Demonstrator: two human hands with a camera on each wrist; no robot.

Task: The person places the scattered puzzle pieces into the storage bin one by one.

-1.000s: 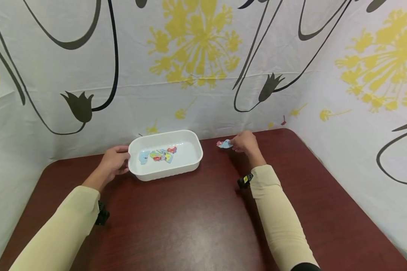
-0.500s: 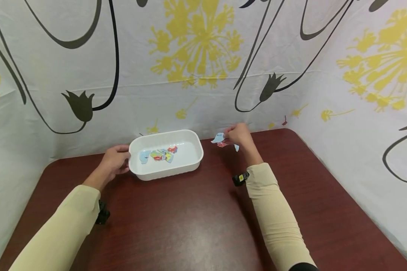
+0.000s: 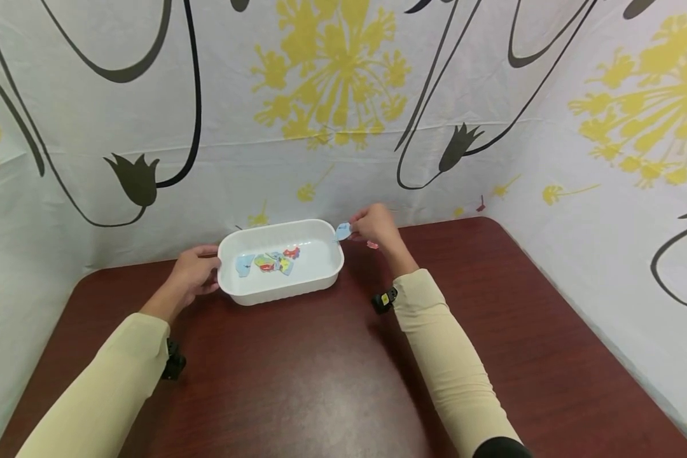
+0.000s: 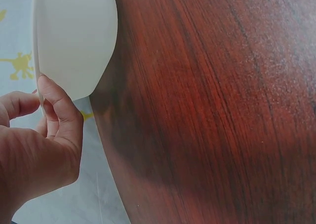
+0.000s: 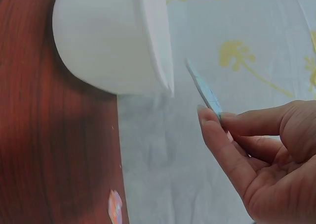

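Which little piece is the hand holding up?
The light-blue piece, pinched by the right hand near the white tray. The other visible pieces lie in that tray, apart from a pinkish one on the table.

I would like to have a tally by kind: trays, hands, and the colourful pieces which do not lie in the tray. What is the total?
Trays: 1 (white tray)
Hands: 2 (left hand, right hand)
Visible pieces not lying in the tray: 2 (light blue piece, held; pinkish piece, on the table)
Total: 5
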